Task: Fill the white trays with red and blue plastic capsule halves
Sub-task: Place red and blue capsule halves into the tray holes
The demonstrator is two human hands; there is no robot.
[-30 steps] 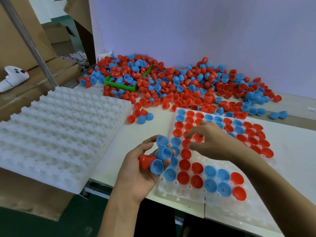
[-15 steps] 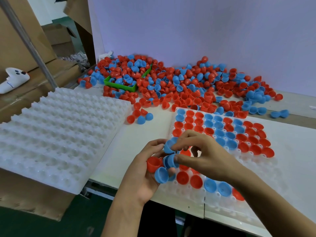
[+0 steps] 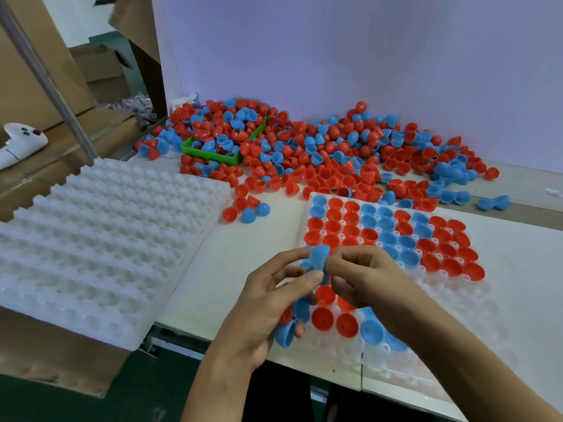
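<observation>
Right hand [image 3: 362,278] moved from white plastic tray [image 3: 432,373] to left hand [image 3: 268,303], pinched blue plastic capsule half [image 3: 320,257] there; left gripped spares, apparently three. Placement pending.

Two bare forearms and hands [image 3: 304,296], no sleeves, rings or wristwear in view

A white tray [image 3: 432,357] lies flat at the table's near edge, its far rows filled with red and blue halves, open side up, and a few more in the near rows. A blue half [image 3: 320,256] is held above it. A loose pile [image 3: 320,147] lies behind. A stack of empty trays [image 3: 100,239] sits left.
</observation>
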